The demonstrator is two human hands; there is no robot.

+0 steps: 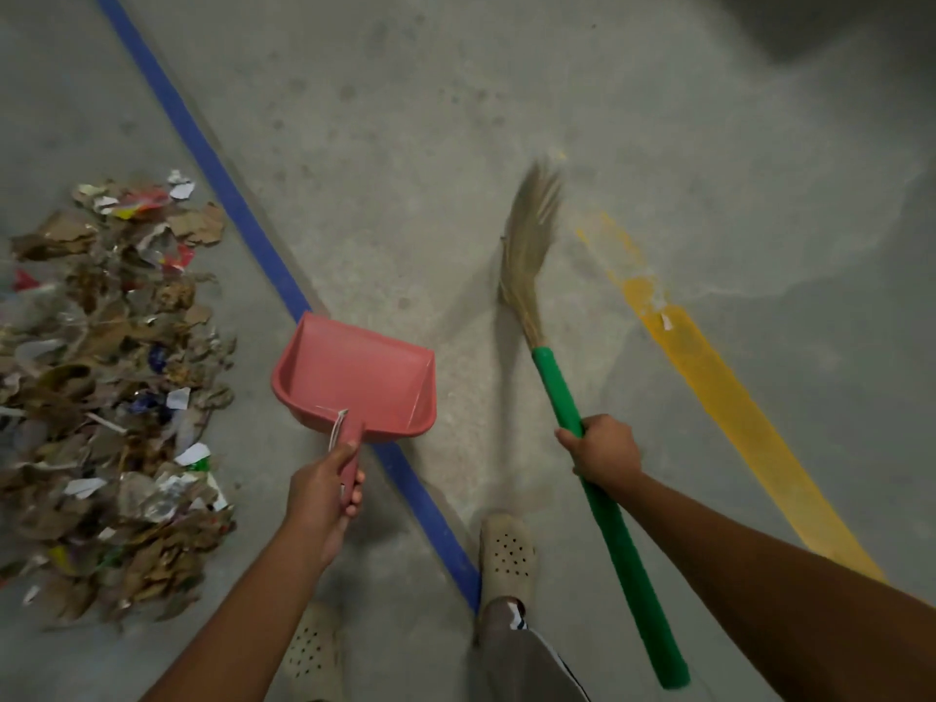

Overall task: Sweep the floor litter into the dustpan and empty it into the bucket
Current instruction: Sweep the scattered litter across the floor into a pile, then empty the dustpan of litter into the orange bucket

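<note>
Litter [111, 397] is lying piled at 9 o'clock, left hand [319, 494] is gripping the pink dustpan [354, 377] by its handle near 6 o'clock, right hand [602, 448] is clenching the green broom [552, 382] at 4 o'clock.

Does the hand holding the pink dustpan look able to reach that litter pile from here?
Probably yes. The left hand grips the dustpan close beside the litter pile, and only grey floor shows between them, so nothing seems to block it.

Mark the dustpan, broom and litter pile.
dustpan [354, 377], head view, on the bare inner floor of the pan.
broom [557, 392], head view, on the green handle.
litter pile [106, 397], head view, on the pile's middle.
</note>
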